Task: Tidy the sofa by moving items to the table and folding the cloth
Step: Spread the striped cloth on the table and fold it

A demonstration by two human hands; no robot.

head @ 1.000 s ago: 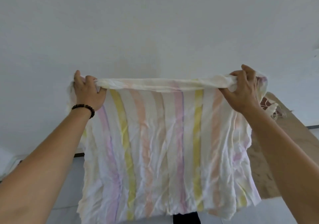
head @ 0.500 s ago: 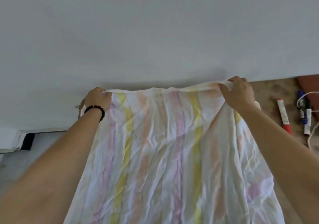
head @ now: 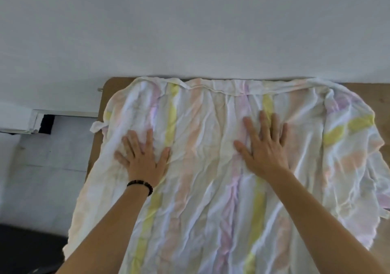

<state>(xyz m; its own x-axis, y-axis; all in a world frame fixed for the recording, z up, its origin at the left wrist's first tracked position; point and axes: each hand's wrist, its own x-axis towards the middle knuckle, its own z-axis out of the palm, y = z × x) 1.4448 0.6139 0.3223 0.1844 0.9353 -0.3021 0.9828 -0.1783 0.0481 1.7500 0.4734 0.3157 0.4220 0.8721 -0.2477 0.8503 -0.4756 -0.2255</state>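
Both grips open and flat, clamped on nothing. Left grip (head: 143, 159) and right grip (head: 263, 147) lie palm-down with the fingers straight and spread. Each presses on the crumpled white cotton cloth with yellow, peach, pink and lilac stripes (head: 200, 199).

Cloth position: spread over the brown wooden desk (head: 111, 86), covering most of what shows. Its far hem runs along the desk's far edge, close under the pale grey-white wall (head: 190, 30). Its left edge hangs off the desk's left side, and a small corner tab sticks out there. The right part is bunched, with stripes slanting across instead of running toward me. The near end passes under my forearms and out of frame.

Grip against cloth: left grip sits near the cloth's left edge, thumb tip at a yellow stripe. Right grip sits about mid-width, fingers laid over another yellow stripe, thumb toward a pink one. The two are well apart, with a peach stripe and creased white between them. Both are on the far half of the cloth, short of the hem.

Other notes: dark beaded bracelet (head: 140, 186) on my left wrist. Bare desk shows at the rounded far-left corner and at far right. Pale tiled floor (head: 42, 168) lies left of the desk. Dark shape at lower left, cannot tell what.
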